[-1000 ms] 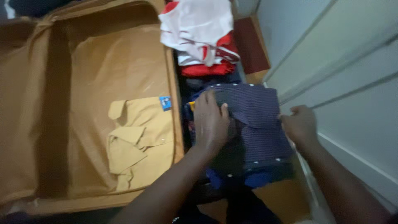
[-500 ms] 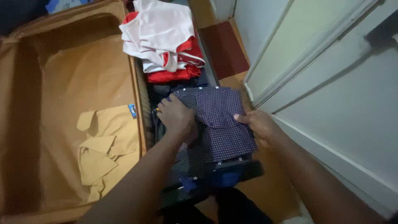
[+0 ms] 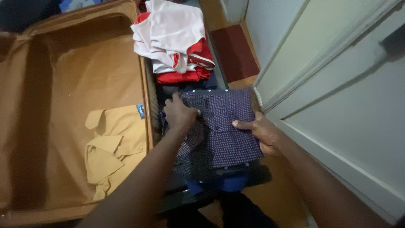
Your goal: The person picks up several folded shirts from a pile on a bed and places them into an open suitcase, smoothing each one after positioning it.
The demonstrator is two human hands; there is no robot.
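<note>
Both hands press on a folded dark purple dotted shirt, which lies on the stack of clothes just right of the open tan suitcase lid. The left hand lies on its left edge, fingers curled onto the cloth. The right hand clamps its right edge, thumb on top. Beyond the shirt sits a red-and-white garment pile.

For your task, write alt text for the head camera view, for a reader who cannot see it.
Two hands press a folded dotted navy shirt in a suitcase: left hand on its left edge, right hand on its right. Red and white clothes lie beyond; a tan shirt lies in the open lid.
</note>
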